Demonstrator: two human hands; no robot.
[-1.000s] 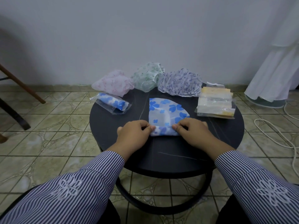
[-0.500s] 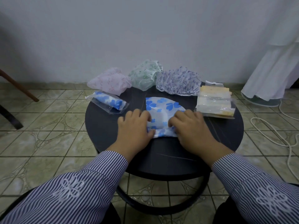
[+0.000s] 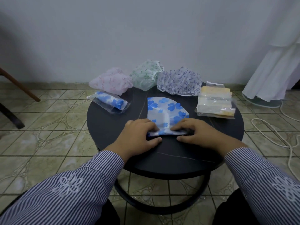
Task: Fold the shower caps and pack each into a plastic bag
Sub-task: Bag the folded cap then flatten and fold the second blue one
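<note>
Cap (image 3: 165,109), white with blue flowers, lies folded to a fan mid-table (image 3: 105,127), curved edge toward the wall. Left hand (image 3: 138,135) and right hand (image 3: 196,133) pinch its rolled near edge, which runs left-right. Around it: bagged cap (image 3: 110,102), three loose caps, bag stack (image 3: 215,103).

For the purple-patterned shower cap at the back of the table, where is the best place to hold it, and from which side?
Probably the gathered elastic rim along the near edge of the purple-patterned shower cap, pinched from the front. The cap lies puffed and loose, so a grip on its crown would likely just crumple.
</note>
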